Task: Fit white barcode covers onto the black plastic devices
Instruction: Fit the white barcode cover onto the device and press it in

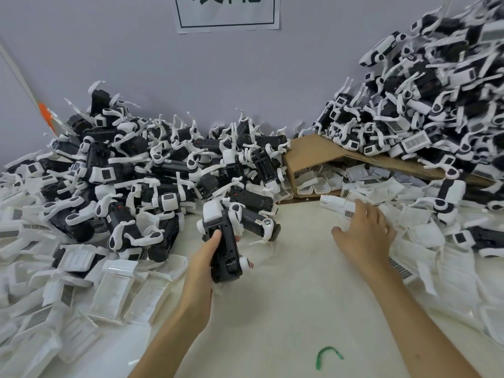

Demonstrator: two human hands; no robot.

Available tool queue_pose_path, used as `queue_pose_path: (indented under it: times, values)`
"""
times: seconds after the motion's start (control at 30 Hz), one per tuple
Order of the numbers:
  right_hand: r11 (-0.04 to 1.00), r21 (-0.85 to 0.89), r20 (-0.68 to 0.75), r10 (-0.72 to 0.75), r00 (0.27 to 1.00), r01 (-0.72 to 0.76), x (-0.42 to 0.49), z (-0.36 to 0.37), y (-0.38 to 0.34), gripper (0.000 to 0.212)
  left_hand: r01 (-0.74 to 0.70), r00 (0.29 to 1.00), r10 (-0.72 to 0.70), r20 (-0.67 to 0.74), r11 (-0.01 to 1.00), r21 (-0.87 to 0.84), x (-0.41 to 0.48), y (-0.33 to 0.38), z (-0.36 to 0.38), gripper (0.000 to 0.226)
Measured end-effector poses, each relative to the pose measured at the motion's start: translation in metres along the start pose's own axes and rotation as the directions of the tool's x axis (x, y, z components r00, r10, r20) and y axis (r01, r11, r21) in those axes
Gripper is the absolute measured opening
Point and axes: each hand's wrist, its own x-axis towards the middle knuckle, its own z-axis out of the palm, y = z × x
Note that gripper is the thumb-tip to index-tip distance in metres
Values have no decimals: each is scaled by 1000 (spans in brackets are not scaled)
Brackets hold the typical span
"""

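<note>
Table point(286, 301) w/ left heap point(131, 173) of devices upper left and a bigger right heap point(436, 105) upper right. Loose covers point(114, 290) lower left, cardboard point(313, 151) mid-frame. L hand point(207, 257) at center, fingers wrapped round black device point(226, 252), thumb point(216, 237) on its face. Device long axis approx. vertical in frame, white end up. R hand point(365, 236) center right, fingers spread & relaxed, tips touching white cover point(335, 204) lying crosswise, not gripping it.

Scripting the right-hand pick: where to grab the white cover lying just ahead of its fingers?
Pinch the white cover across its narrow width, at the barcode end nearest the right hand, coming from above and the right. It lies flat, long axis running left-right, so both long sides look reachable.
</note>
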Motion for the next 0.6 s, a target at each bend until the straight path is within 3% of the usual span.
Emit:
queue_pose_path:
  times: [0.2,0.4,0.6]
  values:
    - [999,12,-180,-28,983,31,3,3,8,45,14,999,-13,45,1000,-2,0,-1,-1,53]
    - [994,-65,-71,-92,993,88,4,9,11,38,34,999,-33,29,998,-47,2,0,0,60]
    - [964,209,-134,-135,982,161,-3,4,-6,30,36,998,-40,-48,997,-71,2,0,-1,58]
